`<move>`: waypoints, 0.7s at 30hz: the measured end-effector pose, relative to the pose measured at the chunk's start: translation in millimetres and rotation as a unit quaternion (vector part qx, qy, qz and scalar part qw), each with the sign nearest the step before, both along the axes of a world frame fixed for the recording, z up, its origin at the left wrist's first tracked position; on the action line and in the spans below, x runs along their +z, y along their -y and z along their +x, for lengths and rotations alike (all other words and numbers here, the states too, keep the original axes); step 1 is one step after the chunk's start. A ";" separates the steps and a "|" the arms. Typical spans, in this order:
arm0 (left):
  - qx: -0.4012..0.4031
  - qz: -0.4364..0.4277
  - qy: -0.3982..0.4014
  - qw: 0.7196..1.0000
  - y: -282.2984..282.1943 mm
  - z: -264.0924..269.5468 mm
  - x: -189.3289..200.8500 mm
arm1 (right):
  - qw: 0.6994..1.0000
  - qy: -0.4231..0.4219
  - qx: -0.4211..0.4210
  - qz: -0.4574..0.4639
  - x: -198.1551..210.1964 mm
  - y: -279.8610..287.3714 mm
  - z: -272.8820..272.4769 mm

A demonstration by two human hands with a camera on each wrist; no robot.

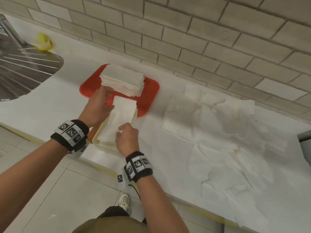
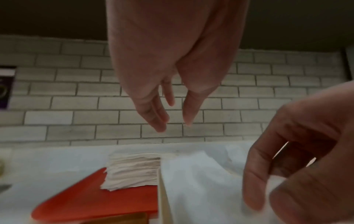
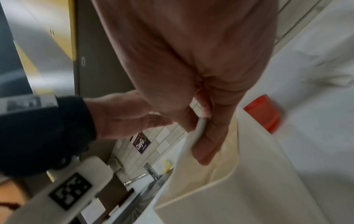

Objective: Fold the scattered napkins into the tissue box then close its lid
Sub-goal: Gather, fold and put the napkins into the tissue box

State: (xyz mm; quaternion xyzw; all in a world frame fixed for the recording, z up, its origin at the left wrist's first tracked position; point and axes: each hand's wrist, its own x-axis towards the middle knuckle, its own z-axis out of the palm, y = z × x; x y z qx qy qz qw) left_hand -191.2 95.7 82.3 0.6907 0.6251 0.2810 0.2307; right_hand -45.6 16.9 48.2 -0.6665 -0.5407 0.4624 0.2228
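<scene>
Right hand (image 1: 127, 137) pinching folded napkin (image 1: 120, 118) over tissue box (image 1: 107, 142), left hand (image 1: 99, 106) loose, open.

Sink (image 1: 20, 64) cut by left edge, yellow thing (image 1: 42, 41) beside it blurred beyond telling, grey thing (image 1: 305, 137) cut at right edge, box (image 1: 107, 140) interior hidden under napkin (image 1: 121, 118), left hand (image 1: 99, 105) fingertips hidden behind napkin, tray (image 1: 148, 91) partly covered by napkin stack (image 1: 122, 78).
</scene>
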 end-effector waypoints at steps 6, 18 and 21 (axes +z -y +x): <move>-0.194 -0.199 -0.289 0.916 -6.4 19.3 -33.2 | 0.987 0.099 0.105 -0.065 6.7 -3.3 -5.7; -0.111 -0.051 -0.285 0.951 26.9 89.7 -4.5 | 0.954 0.212 -0.188 0.095 -43.4 41.7 280.8; -0.120 -0.072 -0.180 0.974 53.7 151.3 -17.7 | 0.917 0.205 -0.333 0.077 -57.2 40.7 349.2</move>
